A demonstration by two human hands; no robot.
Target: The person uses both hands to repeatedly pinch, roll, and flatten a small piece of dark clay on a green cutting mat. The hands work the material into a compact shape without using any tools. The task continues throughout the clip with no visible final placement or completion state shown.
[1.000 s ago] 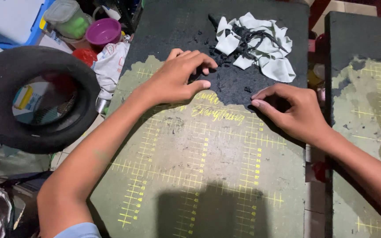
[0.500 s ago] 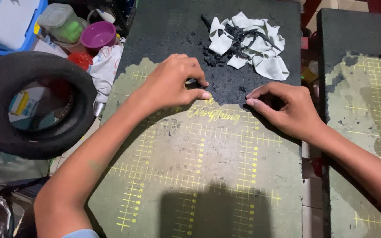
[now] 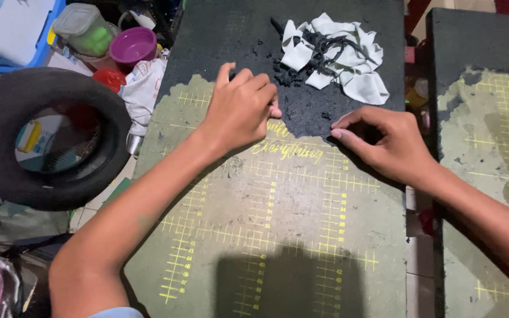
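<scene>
Both hands, left (image 3: 240, 109) and right (image 3: 387, 141), press fingertips on the cutting mat (image 3: 278, 235) near white scraps (image 3: 337, 56).

Light is warm, fairly bright, coming from above and behind the camera. A blocky dark shadow falls on the near edge of the cutting mat (image 3: 278, 235), and soft shadows sit under the left hand (image 3: 240, 109) and right hand (image 3: 384, 144). No hard glare; white cloth scraps (image 3: 340, 56) are near blown out, pale w/ little detail. Focus is sharp mid-frame, grid lines crisp. Corners dimmer, esp. the tyre (image 3: 42, 138) side and bottom left. Slight wide-angle stretch at the edges; no motion blur to speak of.
</scene>
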